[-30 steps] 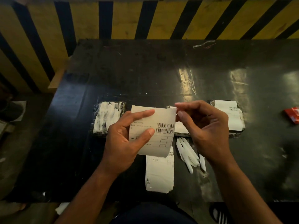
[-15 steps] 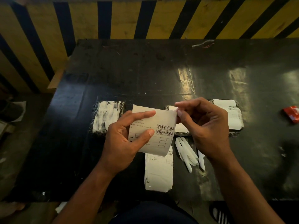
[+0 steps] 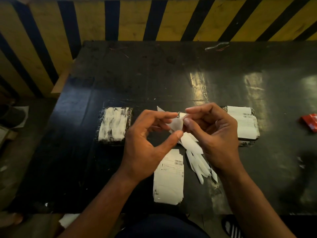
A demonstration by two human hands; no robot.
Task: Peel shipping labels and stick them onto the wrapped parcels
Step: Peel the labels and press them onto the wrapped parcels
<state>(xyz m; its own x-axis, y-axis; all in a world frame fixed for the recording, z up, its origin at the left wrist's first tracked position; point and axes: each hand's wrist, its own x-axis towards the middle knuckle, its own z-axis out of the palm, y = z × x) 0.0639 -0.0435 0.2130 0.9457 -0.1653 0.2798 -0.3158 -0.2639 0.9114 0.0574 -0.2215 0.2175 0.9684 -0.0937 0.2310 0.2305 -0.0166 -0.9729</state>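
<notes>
My left hand (image 3: 147, 148) and my right hand (image 3: 216, 140) meet over the black table (image 3: 154, 79), both pinching one pale shipping label (image 3: 175, 125). The label is blurred and turned so that its print does not show. A stack of printed labels (image 3: 169, 177) lies near the front edge. Peeled backing strips (image 3: 199, 164) lie beside it, under my right hand. A wrapped parcel with no label (image 3: 114, 126) sits to the left. A labelled parcel (image 3: 243, 124) sits to the right. My fingers hide most of a middle parcel (image 3: 182, 114).
A red packet (image 3: 310, 121) lies at the table's right edge. A yellow and black striped wall (image 3: 154, 18) stands behind the table. The table's left edge drops to the floor, where a dark object (image 3: 12, 115) rests. A striped sandal (image 3: 231, 227) shows at the bottom.
The label no longer faces me flat in my left hand; it has turned and shows as a small pale piece between my fingertips. My left fingers have moved to its edge, next to my right fingertips.
</notes>
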